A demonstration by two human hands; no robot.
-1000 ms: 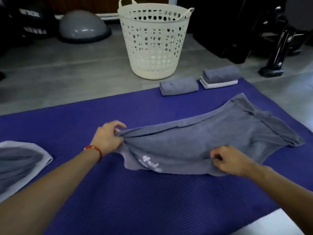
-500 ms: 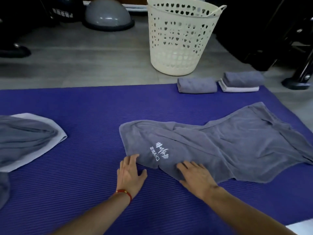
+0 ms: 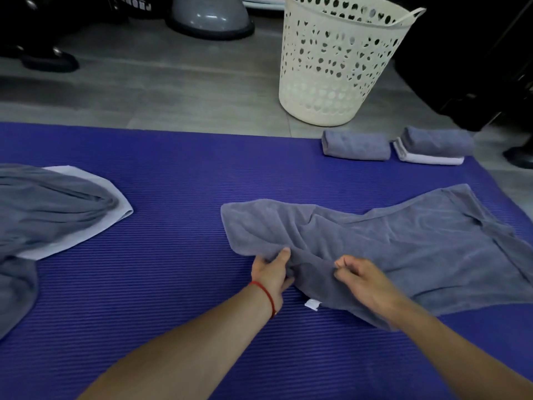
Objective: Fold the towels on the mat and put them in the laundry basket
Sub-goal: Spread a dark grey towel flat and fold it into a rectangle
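Note:
A grey towel (image 3: 403, 243) lies crumpled across the right half of the purple mat (image 3: 173, 197), a white tag showing at its near edge. My left hand (image 3: 272, 271) grips the towel's near left edge, thumb on top. My right hand (image 3: 360, 277) pinches a fold of the same towel just to the right. A cream laundry basket (image 3: 334, 62) stands on the floor beyond the mat. Folded towels lie at the mat's far edge: a grey one (image 3: 356, 145) and a grey one stacked on a white one (image 3: 435, 145).
A heap of unfolded grey and white towels (image 3: 49, 209) covers the mat's left side. A grey dome-shaped balance trainer (image 3: 212, 15) and dark gym equipment (image 3: 476, 59) stand on the grey floor behind. Someone's dark shoe (image 3: 50, 60) is at the far left.
Both hands lay flat on the towel's near edge half a second ago; now they grip it and have turned it over, hiding the white logo.

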